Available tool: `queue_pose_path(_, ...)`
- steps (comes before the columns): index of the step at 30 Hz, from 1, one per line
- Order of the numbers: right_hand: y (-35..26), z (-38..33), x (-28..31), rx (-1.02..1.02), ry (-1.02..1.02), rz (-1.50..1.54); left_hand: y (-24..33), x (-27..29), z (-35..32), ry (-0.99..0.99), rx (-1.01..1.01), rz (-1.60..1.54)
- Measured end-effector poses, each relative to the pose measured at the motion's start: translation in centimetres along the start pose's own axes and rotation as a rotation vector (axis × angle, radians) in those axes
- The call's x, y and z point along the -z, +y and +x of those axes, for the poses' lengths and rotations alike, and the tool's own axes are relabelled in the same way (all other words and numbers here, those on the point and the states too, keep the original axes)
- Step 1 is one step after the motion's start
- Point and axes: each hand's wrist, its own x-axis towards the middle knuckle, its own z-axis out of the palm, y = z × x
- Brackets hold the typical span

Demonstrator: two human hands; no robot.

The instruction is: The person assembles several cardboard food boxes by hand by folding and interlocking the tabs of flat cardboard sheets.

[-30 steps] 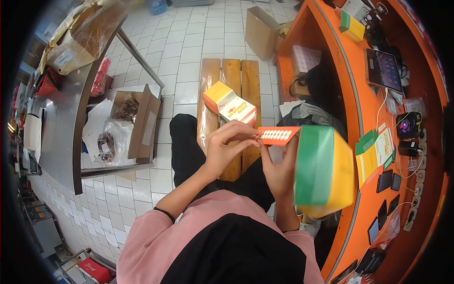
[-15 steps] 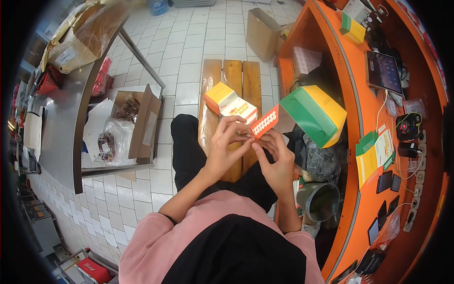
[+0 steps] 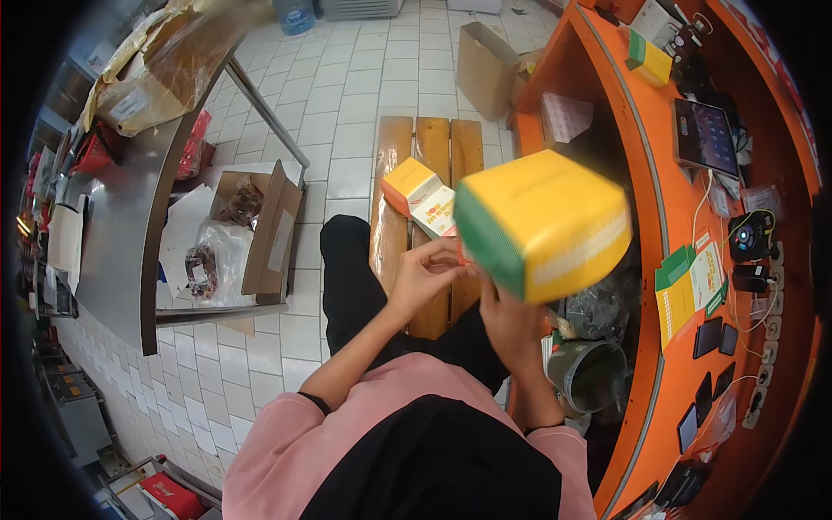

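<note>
A yellow and green cardboard carton (image 3: 546, 221) is tilted up in front of me, large and slightly blurred. At its lower left, my left hand (image 3: 425, 276) pinches a small orange edge (image 3: 464, 250) that seems to belong to it. My right hand (image 3: 507, 321) is closed against the carton's green underside, its fingers largely hidden by it. Just past my left hand, a second carton, yellow, white and orange (image 3: 416, 195), lies over the wooden bench (image 3: 394, 147); its near end is covered by the first carton.
On the right, an orange counter (image 3: 637, 381) holds a tablet (image 3: 706, 134), phones, cables and a partly flattened carton (image 3: 689, 286). A dark bucket (image 3: 594, 377) stands beneath. To the left are a metal table (image 3: 121, 243) and an open cardboard box (image 3: 270, 230).
The yellow and green carton has swung up and left, turning its yellow face toward me and covering much of my right hand. The orange dotted panel is now almost hidden.
</note>
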Motion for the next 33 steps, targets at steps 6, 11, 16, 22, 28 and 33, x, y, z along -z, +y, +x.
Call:
queue_pose_path(6,1.6,2.7,3.7,0.518,-0.185,-0.196,1.0,5.7,1.2,-0.116,0.27,-0.387)
queue_pose_path(11,3.9,3.6,4.7,0.637,-0.329,-0.341,5.4,5.4,2.7,-0.253,0.307,-0.75)
queue_pose_path(16,4.8,5.0,4.8,0.642,-0.308,-0.348,3.6,4.4,3.3,-0.131,0.297,-0.078)
queue_pose_path(22,2.4,5.4,2.6,0.306,0.009,-0.101,1.2,1.5,2.3,0.081,-0.09,0.276)
queue_pose_path(28,1.3,5.2,-0.3,-0.218,0.092,1.064,3.6,-2.1,0.6,-0.009,-0.296,0.372)
queue_pose_path(33,0.7,5.2,-0.3,-0.185,0.081,1.082,3.8,-1.6,0.5,-0.049,-0.459,0.526)
